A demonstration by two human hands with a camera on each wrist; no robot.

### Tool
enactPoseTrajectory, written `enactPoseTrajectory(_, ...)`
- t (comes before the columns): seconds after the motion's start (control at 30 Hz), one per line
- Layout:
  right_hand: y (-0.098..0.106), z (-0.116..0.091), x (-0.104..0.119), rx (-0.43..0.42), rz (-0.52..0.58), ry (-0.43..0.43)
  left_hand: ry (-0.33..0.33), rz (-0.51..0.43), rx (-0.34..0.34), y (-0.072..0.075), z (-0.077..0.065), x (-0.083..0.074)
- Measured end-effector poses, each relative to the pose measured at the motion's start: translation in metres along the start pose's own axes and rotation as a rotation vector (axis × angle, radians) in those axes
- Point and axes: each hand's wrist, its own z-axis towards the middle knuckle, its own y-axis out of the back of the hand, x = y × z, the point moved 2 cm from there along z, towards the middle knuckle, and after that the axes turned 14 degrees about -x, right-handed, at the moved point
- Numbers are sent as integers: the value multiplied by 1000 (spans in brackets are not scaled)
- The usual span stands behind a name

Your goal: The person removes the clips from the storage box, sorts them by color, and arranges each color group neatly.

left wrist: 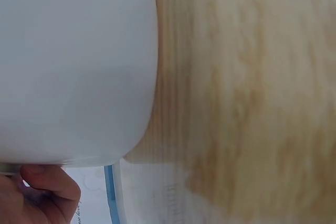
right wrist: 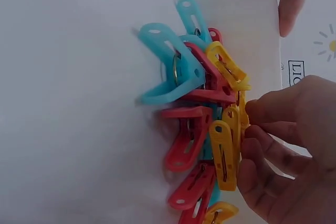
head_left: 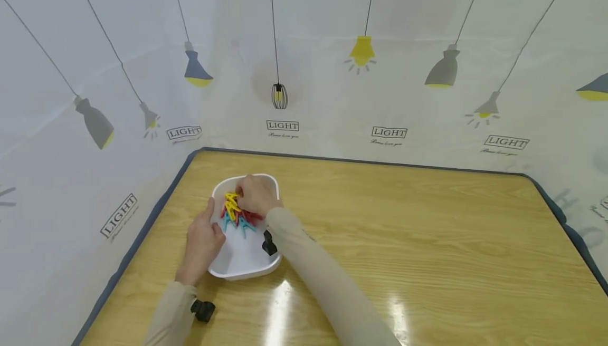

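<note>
A white plastic basin (head_left: 242, 269) sits at the left of the table with a heap of clothespins in it. Some are light blue (right wrist: 165, 51), some red (right wrist: 184, 140), some yellow (right wrist: 224, 156). My left hand (head_left: 201, 240) holds the basin's left rim, thumb inside and fingers outside; the left wrist view shows only part of that hand (left wrist: 47, 195) at the rim. Reaching in over the far right side, my right hand (head_left: 256, 195) pinches a yellow clothespin (right wrist: 241, 106) at the heap's edge. That clothespin is partly hidden behind the fingertips and other clothespins.
The wooden table (head_left: 404, 230) extends to the right of the basin. A white sheet (head_left: 328, 98) printed with lamps stands behind and along the left side, with a dark blue edge (head_left: 332, 157) where it meets the table.
</note>
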Motion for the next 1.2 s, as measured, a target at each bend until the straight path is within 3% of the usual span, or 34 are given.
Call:
enactPoseTrajectory(0.3,5,-1,-1,10,-43,-16,-38,-9,-19,-1,2,-7)
enactPoseTrajectory(0.63,3,-3,-1,24,-90,-51,-35,-19,-31,-1,1,-9)
enactPoseTrajectory(0.9,-1,-2,1,6,-24,-70,-29,-29,-28,3,-3,-3)
enactPoseTrajectory(1.2,26,-6,7,-44,22,-113,-7,6,15,3,-4,-8)
